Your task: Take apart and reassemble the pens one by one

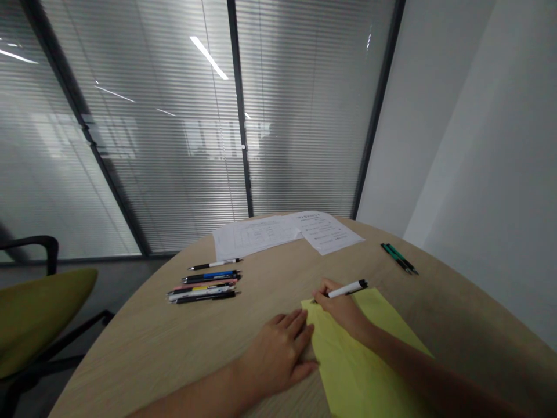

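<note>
A sheet of yellow paper (348,366) lies on the table in front of me, partly covered by my right forearm. My right hand (337,303) is closed around a white pen with a black end (348,288), over the sheet's upper left part. The pen's tip is hidden by the fingers. Flat on the table, my left hand (282,351) has its fingers stretched out, with the fingertips at the sheet's left edge. It holds nothing.
Several pens (204,288) lie in a group on the left of the wooden table (174,348). Two green pens (399,258) lie at the right. Printed white sheets (256,233) rest at the far edge. A green chair (43,313) stands left, and blinds (174,145) behind glass face me.
</note>
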Tool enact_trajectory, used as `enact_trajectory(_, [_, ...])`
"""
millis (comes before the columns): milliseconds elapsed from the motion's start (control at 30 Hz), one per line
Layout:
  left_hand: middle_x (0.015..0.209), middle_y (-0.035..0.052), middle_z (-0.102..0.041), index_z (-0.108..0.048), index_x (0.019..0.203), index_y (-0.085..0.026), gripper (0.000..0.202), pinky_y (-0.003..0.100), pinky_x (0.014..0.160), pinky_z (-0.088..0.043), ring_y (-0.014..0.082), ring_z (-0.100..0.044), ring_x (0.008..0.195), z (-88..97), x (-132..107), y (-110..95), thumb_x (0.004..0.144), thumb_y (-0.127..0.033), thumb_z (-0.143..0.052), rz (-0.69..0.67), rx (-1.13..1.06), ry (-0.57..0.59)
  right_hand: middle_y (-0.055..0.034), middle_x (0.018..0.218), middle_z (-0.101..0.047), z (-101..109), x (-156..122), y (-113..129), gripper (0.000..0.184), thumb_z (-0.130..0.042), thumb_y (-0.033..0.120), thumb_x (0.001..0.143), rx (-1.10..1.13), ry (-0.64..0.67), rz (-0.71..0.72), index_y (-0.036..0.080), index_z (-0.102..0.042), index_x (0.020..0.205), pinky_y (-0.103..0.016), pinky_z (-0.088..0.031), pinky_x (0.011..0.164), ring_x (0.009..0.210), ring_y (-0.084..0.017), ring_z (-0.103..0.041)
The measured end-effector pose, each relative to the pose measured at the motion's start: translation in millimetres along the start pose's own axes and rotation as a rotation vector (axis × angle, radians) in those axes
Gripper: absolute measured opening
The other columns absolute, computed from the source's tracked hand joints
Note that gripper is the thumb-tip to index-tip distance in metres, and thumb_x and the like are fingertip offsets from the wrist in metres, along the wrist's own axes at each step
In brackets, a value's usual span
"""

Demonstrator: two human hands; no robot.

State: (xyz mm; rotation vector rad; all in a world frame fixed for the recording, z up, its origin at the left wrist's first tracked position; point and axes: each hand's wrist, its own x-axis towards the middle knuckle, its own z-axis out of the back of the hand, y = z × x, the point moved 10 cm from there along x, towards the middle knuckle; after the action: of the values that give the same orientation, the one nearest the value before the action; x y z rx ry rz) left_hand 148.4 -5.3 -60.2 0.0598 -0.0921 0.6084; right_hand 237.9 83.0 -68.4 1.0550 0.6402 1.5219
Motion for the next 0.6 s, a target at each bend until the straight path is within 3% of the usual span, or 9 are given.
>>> enact_trajectory(233, [0.118, 0.0197, -0.049, -0.046, 0.113, -0.01, 0.049, 0.042, 0.085, -0.04, 0.0294, -0.046, 0.108, -0.8, -1, -1, 0.078, -0.044, -0.042, -0.016, 0.003, -0.035, 0.0052, 0.048, -0.04, -6, -1, -5, 0.018, -0.047, 0.028, 0.064, -0.04, 0.049, -0.039, 0.021, -0.036, 0.05, -0.024, -0.032, 0.051, 0.05, -0.012, -0.041])
enact_trajectory(367, [0.118, 0.0186, -0.049, -0.045, 0.113, -0.011, 0.048, 0.042, 0.085, -0.04, 0.0288, -0.046, 0.108, -5.4, -3, 1, 0.078, -0.044, -0.043, -0.024, 0.026, -0.061, 0.0046, 0.05, -0.043, -10, 1, -3, 0.018, -0.048, 0.029, 0.064, -0.052, 0.075, 0.007, 0.02, -0.038, 0.051, -0.023, -0.033, 0.051, 0.052, -0.012, -0.043])
enact_trajectory(600, [0.118, 0.0182, -0.049, -0.045, 0.113, -0.011, 0.048, 0.042, 0.085, -0.04, 0.0283, -0.046, 0.107, -4.0, -2, 1, 0.078, -0.044, -0.043, -0.022, 0.034, -0.058, 0.0054, 0.047, -0.036, 0, 0, 2, 0.018, -0.044, 0.022, 0.061, -0.109, -0.032, 0.069, 0.021, -0.032, 0.048, -0.022, -0.029, 0.048, 0.05, -0.011, -0.038])
